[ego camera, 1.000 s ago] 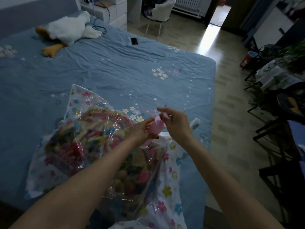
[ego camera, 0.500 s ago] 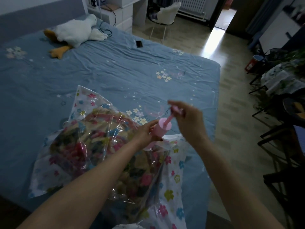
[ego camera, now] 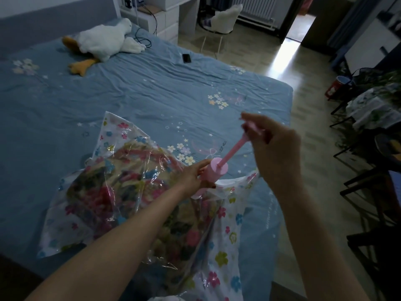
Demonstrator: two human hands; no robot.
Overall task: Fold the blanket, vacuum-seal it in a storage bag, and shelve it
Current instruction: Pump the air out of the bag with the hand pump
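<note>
A clear storage bag [ego camera: 219, 242] printed with small flowers lies on the blue bed [ego camera: 152, 98]. Inside it is the folded, multicoloured blanket [ego camera: 121, 192]. A pink hand pump [ego camera: 213, 170] stands on the bag near its right side. My left hand [ego camera: 193, 177] grips the pump's cylinder. My right hand [ego camera: 273, 146] holds the pump's handle, with the pink rod drawn well out of the cylinder.
A white plush goose [ego camera: 102, 40] and a black phone [ego camera: 186, 58] lie on the far part of the bed. A white chair [ego camera: 223, 20] and a desk stand beyond it. Dark chairs and a cluttered table [ego camera: 377, 109] line the right side, across a strip of floor.
My right hand has pulled the pump handle up and to the right, drawing the rod out. My left hand stayed on the cylinder.
</note>
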